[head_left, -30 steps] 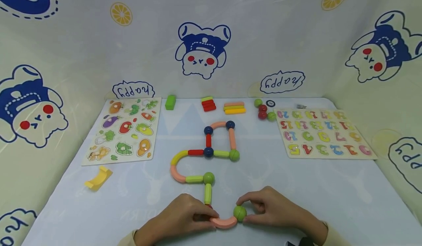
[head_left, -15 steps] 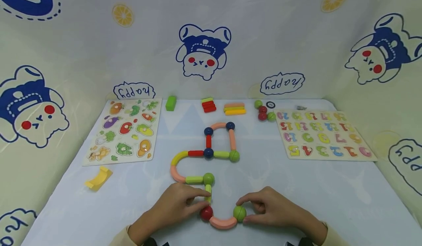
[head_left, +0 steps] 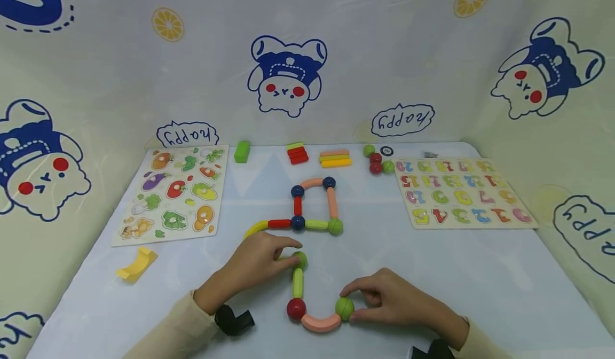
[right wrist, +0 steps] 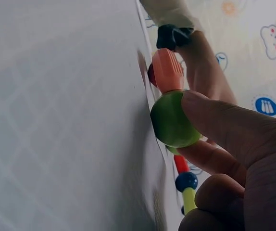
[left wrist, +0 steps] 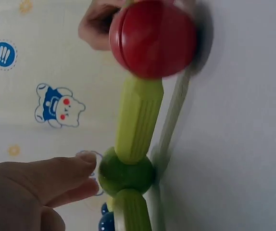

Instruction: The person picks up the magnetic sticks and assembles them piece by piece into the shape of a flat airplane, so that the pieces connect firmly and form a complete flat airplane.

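A winding chain of toy rods and balls lies on the table. At its near end, my right hand (head_left: 394,297) pinches a green ball (head_left: 345,309) between thumb and fingers; in the right wrist view an orange-pink rod (right wrist: 168,71) sticks out of that ball. This curved rod leads to a red ball (head_left: 296,309), which joins a light green rod (head_left: 298,283) running up to another green ball (head_left: 301,260). My left hand (head_left: 252,263) is beside this second ball, its fingers loosely extended. In the left wrist view, a small gap shows between fingertips and ball (left wrist: 127,174).
Farther up the chain are blue balls (head_left: 298,223) and red rods (head_left: 280,224). A vegetable puzzle board (head_left: 173,193) lies left, a number board (head_left: 463,193) right. Spare rods (head_left: 335,158), loose balls (head_left: 376,168) and a green block (head_left: 242,152) line the back; a yellow arch (head_left: 136,265) sits left.
My left hand has let go near the red ball and moved up along the chain to the upper green ball, uncovering the red one. The right hand keeps its pinch in place.
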Available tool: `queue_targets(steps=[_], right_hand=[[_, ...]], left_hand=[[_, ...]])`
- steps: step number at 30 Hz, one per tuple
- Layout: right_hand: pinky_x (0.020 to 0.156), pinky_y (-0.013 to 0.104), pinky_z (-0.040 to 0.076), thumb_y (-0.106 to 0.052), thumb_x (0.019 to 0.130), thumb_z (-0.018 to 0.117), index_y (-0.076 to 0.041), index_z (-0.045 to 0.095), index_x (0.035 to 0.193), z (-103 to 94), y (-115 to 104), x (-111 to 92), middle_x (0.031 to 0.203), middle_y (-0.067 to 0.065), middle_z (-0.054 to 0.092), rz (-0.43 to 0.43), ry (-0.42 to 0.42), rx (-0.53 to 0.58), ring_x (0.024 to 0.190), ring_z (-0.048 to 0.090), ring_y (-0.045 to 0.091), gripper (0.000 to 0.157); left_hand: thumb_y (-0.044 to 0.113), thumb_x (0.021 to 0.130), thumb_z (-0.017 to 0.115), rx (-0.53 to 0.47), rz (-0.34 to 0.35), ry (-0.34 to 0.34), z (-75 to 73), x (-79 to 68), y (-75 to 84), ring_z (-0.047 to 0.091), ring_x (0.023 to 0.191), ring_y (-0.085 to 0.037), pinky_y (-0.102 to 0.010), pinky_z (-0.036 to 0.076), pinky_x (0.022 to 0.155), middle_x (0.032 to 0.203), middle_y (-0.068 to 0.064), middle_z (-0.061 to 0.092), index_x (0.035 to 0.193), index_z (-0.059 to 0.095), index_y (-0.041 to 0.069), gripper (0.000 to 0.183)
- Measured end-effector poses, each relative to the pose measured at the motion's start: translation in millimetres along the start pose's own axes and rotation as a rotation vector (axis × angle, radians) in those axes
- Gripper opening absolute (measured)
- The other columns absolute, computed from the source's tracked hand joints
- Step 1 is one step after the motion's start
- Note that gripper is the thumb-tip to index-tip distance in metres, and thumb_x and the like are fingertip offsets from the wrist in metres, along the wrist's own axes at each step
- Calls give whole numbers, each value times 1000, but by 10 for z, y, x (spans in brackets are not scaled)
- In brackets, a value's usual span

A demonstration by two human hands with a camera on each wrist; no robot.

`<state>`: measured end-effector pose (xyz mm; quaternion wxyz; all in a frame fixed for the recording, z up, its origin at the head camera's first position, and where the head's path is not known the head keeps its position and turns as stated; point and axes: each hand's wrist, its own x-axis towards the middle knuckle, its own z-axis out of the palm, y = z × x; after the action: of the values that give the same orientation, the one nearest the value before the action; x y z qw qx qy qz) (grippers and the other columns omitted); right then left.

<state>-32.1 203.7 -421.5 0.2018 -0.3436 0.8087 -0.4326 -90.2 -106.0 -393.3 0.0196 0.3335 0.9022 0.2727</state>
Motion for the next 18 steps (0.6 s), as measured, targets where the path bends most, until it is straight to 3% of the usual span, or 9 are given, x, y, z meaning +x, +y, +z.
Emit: queue_targets(steps=[5,9,13,18], right_hand=[[41,17,28,-34,83,70,-31,64,112,-2,26,29,52,-17,34,-16,-4,-1,44,31,-4,30],[41,17,28,-33,83,70,-31,65,111,-31,50,11,51,-17,33,-9,0,4,44,30,-3,28],[41,18,30,-34,86,67,-28,67,109,-187,75,46,52,-15,35,4,53,-43,44,32,-1,23],[43,23,34,-44,88,61,-27,69,106,-637,167,329,53,-9,43,137,260,-204,46,40,7,26]], left_hand=[[45,82,68,4,-44,-42,7,35,-49,37,43,-3,-22,30,45,46,15,37,100,72,29,24],[42,83,69,-13,-24,-35,23,46,-15,38,43,-1,-21,31,46,46,16,37,99,72,28,22],[39,84,68,-51,35,-41,33,42,210,39,45,-1,-21,32,47,48,18,39,100,73,25,22],[39,86,66,-84,131,-71,180,-17,576,36,44,6,-16,32,44,49,23,40,98,74,23,22]])
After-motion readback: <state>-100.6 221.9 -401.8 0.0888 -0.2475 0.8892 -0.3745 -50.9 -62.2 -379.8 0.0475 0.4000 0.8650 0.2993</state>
